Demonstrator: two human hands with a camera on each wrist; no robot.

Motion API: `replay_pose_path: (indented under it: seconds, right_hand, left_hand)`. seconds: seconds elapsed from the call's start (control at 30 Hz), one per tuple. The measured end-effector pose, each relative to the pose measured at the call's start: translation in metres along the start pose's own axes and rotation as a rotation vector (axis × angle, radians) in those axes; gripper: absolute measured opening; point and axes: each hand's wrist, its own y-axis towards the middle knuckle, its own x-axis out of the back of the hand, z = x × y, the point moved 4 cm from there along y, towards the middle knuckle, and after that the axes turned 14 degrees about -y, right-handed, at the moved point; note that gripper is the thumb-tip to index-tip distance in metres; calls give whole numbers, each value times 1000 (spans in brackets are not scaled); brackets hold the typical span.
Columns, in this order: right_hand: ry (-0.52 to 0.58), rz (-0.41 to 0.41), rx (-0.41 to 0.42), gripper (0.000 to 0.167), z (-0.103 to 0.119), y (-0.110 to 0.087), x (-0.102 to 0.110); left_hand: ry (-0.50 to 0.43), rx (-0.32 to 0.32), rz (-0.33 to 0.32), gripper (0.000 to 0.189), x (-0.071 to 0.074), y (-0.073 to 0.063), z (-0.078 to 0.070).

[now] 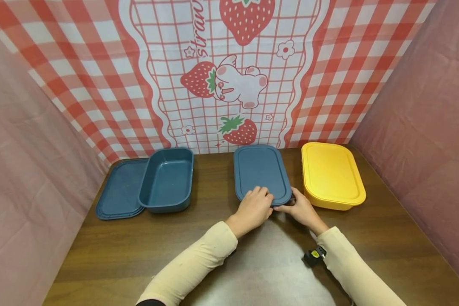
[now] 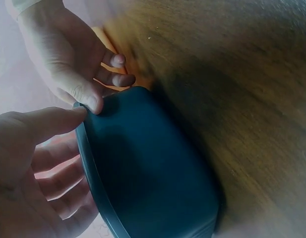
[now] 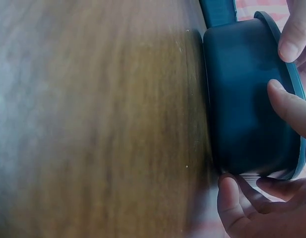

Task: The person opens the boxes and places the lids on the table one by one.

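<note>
A dark blue food container [image 3: 237, 99] stands on the table with its flat blue lid [image 1: 260, 170] on top. At the front edge of the lid, my left hand [image 1: 253, 208] has its fingers on the upper face and its thumb against the rim, pinching the edge. My right hand [image 1: 304, 212] grips the container's front right corner. Its thumb lies near the rim on the front wall, and the other fingers reach round the right side, as the right wrist view shows. Both thumbs are close together in the left wrist view. The lid covers whatever is inside.
To the right stands a yellow lidded container [image 1: 332, 174]. On the left, an uncovered blue container [image 1: 164, 209] overlaps the edge of a loose blue lid [image 1: 118, 191]. A checked strawberry-print cloth [image 1: 229, 131] hangs behind the wooden table [image 1: 214, 191].
</note>
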Motion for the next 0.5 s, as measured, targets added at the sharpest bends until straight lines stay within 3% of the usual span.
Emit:
replay_pose_path:
  seconds: [0.2, 0.5]
  right_hand:
    - [22, 5, -1, 79, -1, 1, 0]
    - [-30, -9, -21, 81, -1, 0, 0]
  left_hand:
    - [93, -11, 13, 20, -1, 3, -3]
    - [185, -79, -36, 13, -1, 3, -9]
